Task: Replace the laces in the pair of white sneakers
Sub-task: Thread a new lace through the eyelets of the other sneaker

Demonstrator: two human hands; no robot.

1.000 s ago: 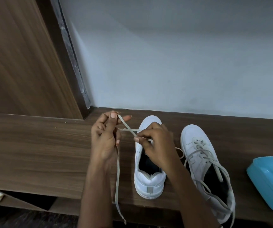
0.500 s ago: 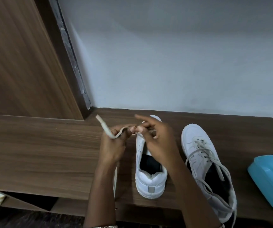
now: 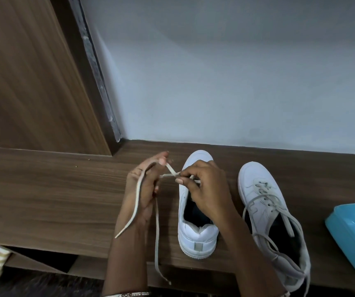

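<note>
Lace [image 3: 156, 232] end, upright half second ago, now drapes over left wrist. Left hand [image 3: 144, 185] curled round lace; right hand [image 3: 204, 189] pinches it over shoe [image 3: 196, 234]. Second shoe [image 3: 258, 189] just right, loosely laced. Risk: uneven tug pulls lace out of eyelet; end dangling past shelf [image 3: 54, 200] edge may snag. Wood shelf, pale wall [image 3: 236, 71], blue tub [image 3: 352, 236] right.

Lace end [image 3: 137, 196] now across left hand [image 3: 147, 187]
</note>
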